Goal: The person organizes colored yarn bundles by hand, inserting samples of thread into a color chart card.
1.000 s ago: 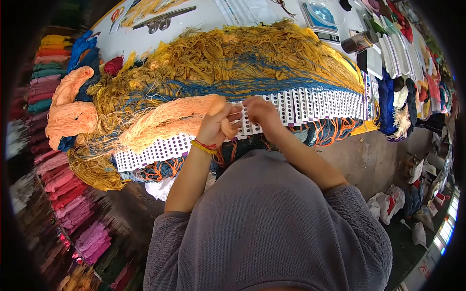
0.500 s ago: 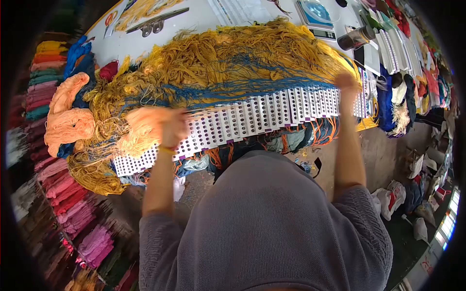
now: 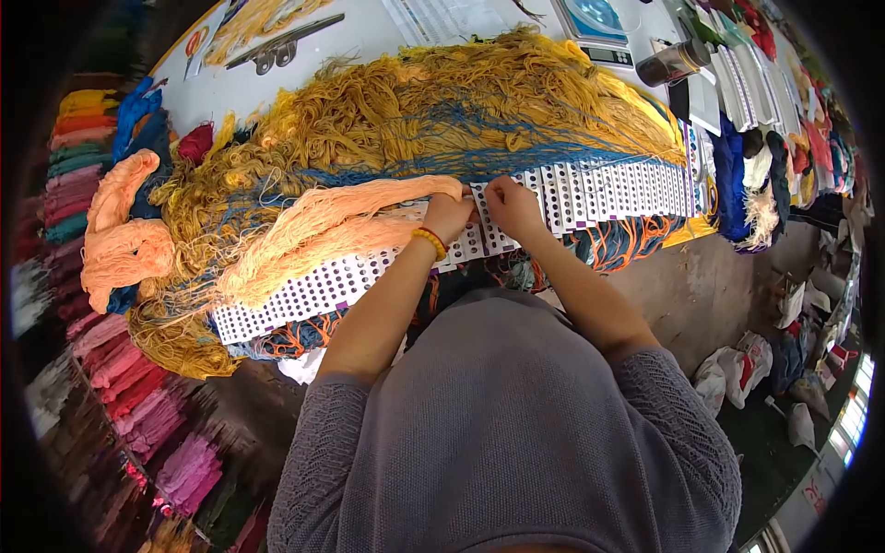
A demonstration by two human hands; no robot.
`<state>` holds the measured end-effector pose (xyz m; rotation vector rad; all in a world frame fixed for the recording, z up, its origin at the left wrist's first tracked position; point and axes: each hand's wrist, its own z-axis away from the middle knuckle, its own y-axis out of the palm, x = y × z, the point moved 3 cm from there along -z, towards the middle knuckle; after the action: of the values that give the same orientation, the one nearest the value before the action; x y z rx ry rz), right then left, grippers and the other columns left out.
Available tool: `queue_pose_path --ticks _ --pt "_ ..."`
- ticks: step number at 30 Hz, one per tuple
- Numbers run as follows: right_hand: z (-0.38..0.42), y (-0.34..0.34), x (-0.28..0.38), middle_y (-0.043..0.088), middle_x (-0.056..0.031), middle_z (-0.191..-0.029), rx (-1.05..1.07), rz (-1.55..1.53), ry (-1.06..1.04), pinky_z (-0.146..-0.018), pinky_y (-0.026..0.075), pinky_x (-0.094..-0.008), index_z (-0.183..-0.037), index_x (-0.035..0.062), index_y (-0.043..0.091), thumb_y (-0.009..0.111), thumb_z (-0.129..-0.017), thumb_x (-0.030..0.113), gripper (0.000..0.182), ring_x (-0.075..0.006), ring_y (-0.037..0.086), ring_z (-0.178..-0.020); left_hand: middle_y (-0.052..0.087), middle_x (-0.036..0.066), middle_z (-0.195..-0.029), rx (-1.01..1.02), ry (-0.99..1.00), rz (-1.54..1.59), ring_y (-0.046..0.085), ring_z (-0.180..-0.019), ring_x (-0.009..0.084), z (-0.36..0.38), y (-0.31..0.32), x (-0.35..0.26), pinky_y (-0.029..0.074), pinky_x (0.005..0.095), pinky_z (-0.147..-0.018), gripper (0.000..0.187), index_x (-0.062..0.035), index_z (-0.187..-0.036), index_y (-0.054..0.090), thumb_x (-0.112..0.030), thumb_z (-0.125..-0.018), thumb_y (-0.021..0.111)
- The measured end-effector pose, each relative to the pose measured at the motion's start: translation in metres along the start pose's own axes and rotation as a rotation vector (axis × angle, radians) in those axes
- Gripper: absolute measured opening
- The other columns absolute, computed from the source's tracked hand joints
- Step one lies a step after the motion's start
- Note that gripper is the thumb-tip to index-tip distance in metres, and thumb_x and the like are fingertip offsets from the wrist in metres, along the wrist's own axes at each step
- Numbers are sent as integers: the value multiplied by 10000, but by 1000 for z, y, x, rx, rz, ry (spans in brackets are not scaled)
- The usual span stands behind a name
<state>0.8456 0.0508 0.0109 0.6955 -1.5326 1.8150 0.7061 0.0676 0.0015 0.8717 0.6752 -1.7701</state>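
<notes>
My left hand [image 3: 449,217], with a yellow bracelet at the wrist, is closed on the end of a long peach yarn bundle [image 3: 323,221]. The bundle stretches leftward over a row of white punched cards [image 3: 572,195]. Just right of it, my right hand [image 3: 513,207] has its fingers pinched together over the cards; whatever is between them is too small to make out. Beyond both hands lies a large heap of mustard yarn [image 3: 369,111] with blue strands across its front.
A second peach bundle [image 3: 129,240] lies at the left. Farther back are large scissors [image 3: 286,46], a scale [image 3: 604,55] and a dark jar [image 3: 675,63]. Coloured yarn bundles [image 3: 83,175] line the left side. White bags [image 3: 742,369] sit on the floor at the right.
My left hand has moved right, drawing the peach bundle out over the cards. My right hand has come from the far right to beside it.
</notes>
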Motion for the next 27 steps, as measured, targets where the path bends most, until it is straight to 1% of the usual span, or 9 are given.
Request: queue_pose_path --ticks 4,10,13,16,19,21,22,24,27 --pt "0 1 3 601 -132 -716 32 12 2 -550 459 -401 -851 67 556 529 -786 195 146 -311 577 -624 573 81 -669 6 -14 -2 582 -577 151 -6 5 3 431 239 -478 170 54 -893 545 -60 -768 527" --pt "3 -4 7 609 -107 -747 45 -50 55 -568 466 -329 -895 45 564 571 -773 190 190 -244 597 -648 600 105 -647 -13 -9 -117 591 -548 179 0 -1 0 460 278 -494 160 15 -767 573 -139 -729 550" --pt "6 -7 0 612 -89 -780 25 -91 33 -591 466 -318 -883 40 563 590 -755 168 183 -220 603 -671 517 18 -606 79 -219 302 454 -473 95 21 -20 -18 325 190 -378 135 -43 -828 565 -160 -764 548" --pt "4 -9 4 607 -99 -764 62 18 -17 -593 464 -320 -855 37 566 592 -751 161 164 -211 600 -660 480 1 -604 411 -140 942 365 -433 54 28 -30 -29 272 177 -355 186 -61 -971 535 -126 -801 493" --pt "1 -14 5 580 -40 -725 202 -445 225 -551 427 -271 -807 26 569 585 -769 138 120 -126 537 -603 476 5 -593 444 -324 669 358 -428 57 25 -14 -23 276 163 -372 215 -70 -1004 527 -138 -804 487" --pt "2 -16 8 540 13 -727 254 -892 297 -556 384 -216 -809 25 552 580 -785 122 103 -54 463 -629 451 0 -556 257 -186 73 412 -427 77 20 5 -18 294 201 -345 214 -69 -980 518 -197 -810 497" --pt "1 -15 3 540 10 -722 226 -840 294 -567 385 -216 -820 23 546 580 -782 114 104 -57 465 -637 409 -11 -513 186 -44 -161 417 -413 69 16 9 -17 282 210 -314 242 -67 -998 494 -233 -823 500" --pt "2 -10 -13 563 -15 -736 147 -596 268 -620 423 -237 -850 32 558 604 -758 137 147 -94 499 -648 464 10 -547 51 -110 -142 460 -455 82 24 -8 -18 343 222 -360 160 -58 -868 520 -208 -812 520" --pt "2 5 -25 554 -42 -814 62 -448 150 -658 437 -278 -907 37 542 624 -733 151 224 -132 516 -712 514 -17 -738 -65 153 56 479 -608 58 40 -88 -26 409 201 -499 168 -84 -933 532 -190 -864 422"
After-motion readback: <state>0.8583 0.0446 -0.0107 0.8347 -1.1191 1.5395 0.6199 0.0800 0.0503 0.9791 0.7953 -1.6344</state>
